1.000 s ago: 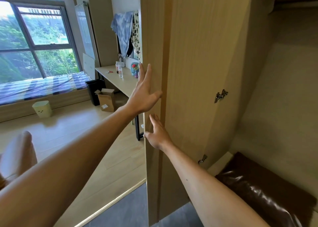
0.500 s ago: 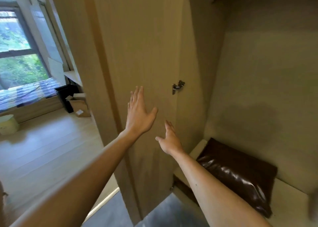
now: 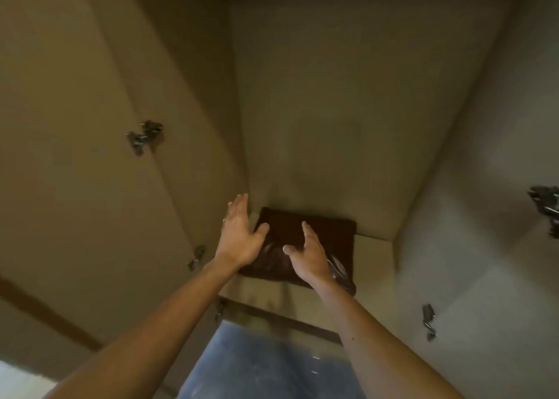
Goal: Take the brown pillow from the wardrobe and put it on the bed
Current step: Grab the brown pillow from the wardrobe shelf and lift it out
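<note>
left hand, right hand now over pillow

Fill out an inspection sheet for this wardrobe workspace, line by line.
Surface: pale wardrobe shelf, bare beside the pillow.
Job's things: brown pillow lying flat in the shelf's back left corner, not yet lifted.
Clutter: nothing seen.
Grippers: left hand and right hand open, fingers spread, above the pillow; contact cannot be told.
Cables: nothing seen.
Surroundings: open wardrobe doors with metal hinges; grey floor below.
</note>
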`<act>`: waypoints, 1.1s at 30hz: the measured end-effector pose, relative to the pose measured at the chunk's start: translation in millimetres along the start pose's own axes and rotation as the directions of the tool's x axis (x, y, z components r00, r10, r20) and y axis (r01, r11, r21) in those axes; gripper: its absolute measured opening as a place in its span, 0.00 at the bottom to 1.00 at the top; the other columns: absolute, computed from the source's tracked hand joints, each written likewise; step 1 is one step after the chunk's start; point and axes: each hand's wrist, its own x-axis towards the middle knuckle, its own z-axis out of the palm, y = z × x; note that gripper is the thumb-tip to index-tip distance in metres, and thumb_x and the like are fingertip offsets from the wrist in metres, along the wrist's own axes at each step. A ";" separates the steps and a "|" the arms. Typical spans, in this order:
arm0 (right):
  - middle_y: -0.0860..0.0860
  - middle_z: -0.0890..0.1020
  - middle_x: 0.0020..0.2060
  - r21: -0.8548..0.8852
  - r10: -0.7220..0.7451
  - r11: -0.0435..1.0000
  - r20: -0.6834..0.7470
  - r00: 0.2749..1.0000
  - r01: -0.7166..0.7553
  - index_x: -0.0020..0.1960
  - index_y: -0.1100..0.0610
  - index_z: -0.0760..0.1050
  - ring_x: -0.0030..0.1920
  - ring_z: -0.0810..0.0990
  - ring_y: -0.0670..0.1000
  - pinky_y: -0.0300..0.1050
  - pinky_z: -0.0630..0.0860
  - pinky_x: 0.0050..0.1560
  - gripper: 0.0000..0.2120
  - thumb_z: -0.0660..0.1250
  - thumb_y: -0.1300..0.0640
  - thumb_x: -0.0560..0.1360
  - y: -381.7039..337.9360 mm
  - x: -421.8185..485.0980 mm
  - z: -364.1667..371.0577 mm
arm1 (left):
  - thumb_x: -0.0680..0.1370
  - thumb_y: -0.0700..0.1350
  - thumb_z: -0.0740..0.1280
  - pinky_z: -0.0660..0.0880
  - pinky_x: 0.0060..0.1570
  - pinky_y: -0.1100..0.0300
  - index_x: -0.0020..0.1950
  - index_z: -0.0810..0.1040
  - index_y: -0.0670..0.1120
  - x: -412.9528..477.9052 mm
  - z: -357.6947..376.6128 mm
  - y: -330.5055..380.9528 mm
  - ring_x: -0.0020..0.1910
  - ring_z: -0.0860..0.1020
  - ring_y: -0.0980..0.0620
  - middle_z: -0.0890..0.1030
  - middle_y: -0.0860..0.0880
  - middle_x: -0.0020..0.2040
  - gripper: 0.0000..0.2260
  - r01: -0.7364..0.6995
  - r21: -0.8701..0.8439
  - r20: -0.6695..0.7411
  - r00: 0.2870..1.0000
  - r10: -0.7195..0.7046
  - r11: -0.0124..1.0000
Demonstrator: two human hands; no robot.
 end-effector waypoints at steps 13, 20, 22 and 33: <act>0.51 0.64 0.83 0.108 0.337 0.941 -0.210 0.918 -0.321 0.85 0.53 0.58 0.82 0.66 0.56 0.53 0.63 0.81 0.37 0.72 0.53 0.81 122.1 48.7 -38.0 | 0.81 0.47 0.70 0.51 0.81 0.50 0.85 0.52 0.45 65.4 162.6 -47.6 0.84 0.50 0.46 0.55 0.45 0.85 0.38 0.026 -0.016 0.347 0.938 -0.019 1.000; 0.54 0.69 0.81 0.012 0.373 0.925 -0.213 0.903 -0.380 0.83 0.55 0.62 0.77 0.73 0.56 0.47 0.68 0.76 0.36 0.73 0.55 0.79 214.8 97.2 -6.1 | 0.80 0.47 0.70 0.54 0.81 0.47 0.84 0.54 0.44 70.7 243.0 -115.2 0.84 0.52 0.45 0.58 0.44 0.84 0.37 0.009 -0.015 0.354 0.935 -0.003 1.000; 0.54 0.69 0.80 -0.033 0.338 0.935 -0.211 0.917 -0.352 0.83 0.56 0.63 0.76 0.74 0.56 0.44 0.68 0.74 0.36 0.74 0.55 0.79 252.1 119.4 6.1 | 0.80 0.48 0.70 0.53 0.80 0.49 0.84 0.55 0.46 72.6 275.4 -142.0 0.84 0.53 0.46 0.59 0.45 0.84 0.37 -0.002 -0.044 0.323 0.946 0.017 0.999; 0.59 0.74 0.72 -0.262 0.165 0.923 -0.391 0.905 -0.282 0.78 0.56 0.69 0.70 0.77 0.63 0.56 0.75 0.69 0.32 0.73 0.57 0.75 458.6 225.6 66.4 | 0.80 0.50 0.69 0.52 0.82 0.50 0.85 0.52 0.46 75.1 466.9 -300.4 0.85 0.49 0.48 0.56 0.47 0.85 0.38 -0.135 -0.057 0.248 0.958 0.145 0.989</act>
